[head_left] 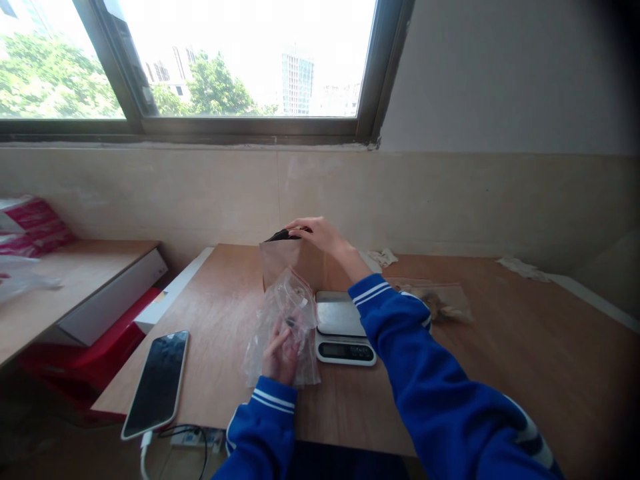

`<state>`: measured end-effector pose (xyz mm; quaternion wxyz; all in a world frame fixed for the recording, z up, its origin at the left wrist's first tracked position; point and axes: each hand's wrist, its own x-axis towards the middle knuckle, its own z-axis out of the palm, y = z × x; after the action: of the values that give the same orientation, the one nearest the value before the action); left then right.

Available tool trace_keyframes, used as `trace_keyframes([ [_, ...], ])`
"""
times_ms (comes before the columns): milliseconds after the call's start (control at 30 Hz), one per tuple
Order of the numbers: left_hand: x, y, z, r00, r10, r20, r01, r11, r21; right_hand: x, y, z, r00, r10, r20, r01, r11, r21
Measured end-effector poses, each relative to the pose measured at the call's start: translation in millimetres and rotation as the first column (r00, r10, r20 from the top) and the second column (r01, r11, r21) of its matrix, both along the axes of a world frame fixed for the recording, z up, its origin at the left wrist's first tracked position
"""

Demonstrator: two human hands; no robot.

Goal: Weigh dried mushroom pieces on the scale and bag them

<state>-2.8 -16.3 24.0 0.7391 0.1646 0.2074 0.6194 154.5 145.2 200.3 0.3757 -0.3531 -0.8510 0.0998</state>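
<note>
My left hand (281,357) is closed on a clear plastic zip bag (295,303), held above the table in front of a brown paper bag (278,261). A small dark round piece (291,322) shows in the plastic by my fingertips. At the paper bag's open top, where dark contents (283,235) show, my right hand (320,235) reaches over with curled fingers. Its fingertips are partly hidden, and what they pinch cannot be made out. Below my right forearm lies a white kitchen scale (345,360) with a metal plate (341,313), partly covered by the sleeve.
A clear bag with brownish dried pieces (443,303) lies right of the scale. On the left a phone (157,383) lies at the table edge, a white cable (145,443) plugged in. Another table (100,257) stands further left, with pink-wrapped packs (35,223) and a plastic bag.
</note>
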Motion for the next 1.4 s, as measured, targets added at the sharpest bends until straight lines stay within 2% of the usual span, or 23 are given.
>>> trace_keyframes([
  [100, -0.3, -0.6, 0.1, 1.000, 0.007, -0.003, -0.007, 1.000, 0.003, -1.6, -3.0, 0.2, 0.993, -0.055, 0.107, 0.049, 0.997, 0.055],
  [167, -0.2, -1.1, 0.5, 1.000, 0.008, 0.008, -0.008, 1.000, 0.006, -2.8, -4.1, -1.0, 0.988, -0.104, 0.112, 0.097, 0.993, 0.067],
  [333, 0.1, -2.1, 2.9, 1.000, 0.003, 0.008, -0.003, 1.000, 0.000, -2.2, -13.5, 2.9, 0.972, -0.236, 0.001, 0.235, 0.971, 0.039],
  [400, -0.4, -2.0, 3.0, 1.000, 0.010, 0.014, -0.010, 1.000, 0.004, -1.2, -24.1, 7.2, 0.971, -0.226, -0.080, 0.228, 0.974, 0.015],
  [467, -1.4, -1.5, 1.5, 0.999, 0.004, 0.045, -0.005, 1.000, 0.015, 0.4, -38.1, 9.5, 0.972, -0.168, -0.163, 0.160, 0.985, -0.061],
  [533, -2.6, -0.5, -1.1, 0.997, -0.013, 0.080, 0.010, 0.999, 0.032, 2.7, -52.6, 7.1, 0.978, -0.084, -0.189, 0.044, 0.978, -0.206],
  [567, -3.1, 0.0, -2.6, 0.996, -0.021, 0.091, 0.017, 0.999, 0.040, 3.9, -59.3, 3.7, 0.985, -0.031, -0.168, -0.022, 0.952, -0.306],
  [633, -3.6, 1.0, -4.9, 0.995, -0.027, 0.093, 0.023, 0.999, 0.048, 5.8, -70.4, -6.7, 0.993, 0.082, -0.086, -0.115, 0.852, -0.511],
  [700, -3.2, 1.7, -5.7, 0.997, -0.017, 0.081, 0.014, 0.999, 0.043, 6.1, -78.3, -19.4, 0.988, 0.154, 0.002, -0.117, 0.763, -0.636],
  [767, -1.9, 1.8, -5.0, 0.998, -0.011, 0.064, 0.009, 0.999, 0.033, 4.2, -83.5, -31.0, 0.974, 0.215, 0.074, -0.109, 0.726, -0.679],
  [900, 1.9, 0.0, -0.7, 1.000, 0.023, -0.004, -0.022, 0.999, 0.041, -4.0, -87.7, -48.1, 0.900, 0.381, 0.210, -0.124, 0.688, -0.715],
  [1033, 3.9, -2.4, 2.3, 0.993, 0.072, -0.092, -0.067, 0.996, 0.050, -14.4, -87.2, -61.5, 0.873, 0.433, 0.225, -0.210, 0.749, -0.628],
  [1167, 3.9, -2.8, 1.4, 0.987, 0.067, -0.144, -0.063, 0.997, 0.034, -19.4, -88.0, -67.5, 0.892, 0.397, 0.218, -0.230, 0.812, -0.536],
  [1267, 3.2, -1.5, 0.5, 0.987, 0.079, -0.142, -0.080, 0.997, -0.003, -12.8, -90.1, -61.0, 0.948, 0.280, 0.154, -0.182, 0.869, -0.461],
  [1400, 1.1, 0.0, 1.6, 0.986, 0.111, -0.121, -0.119, 0.991, -0.058, 2.7, -86.3, -37.5, 0.987, 0.128, -0.101, -0.156, 0.922, -0.354],
])
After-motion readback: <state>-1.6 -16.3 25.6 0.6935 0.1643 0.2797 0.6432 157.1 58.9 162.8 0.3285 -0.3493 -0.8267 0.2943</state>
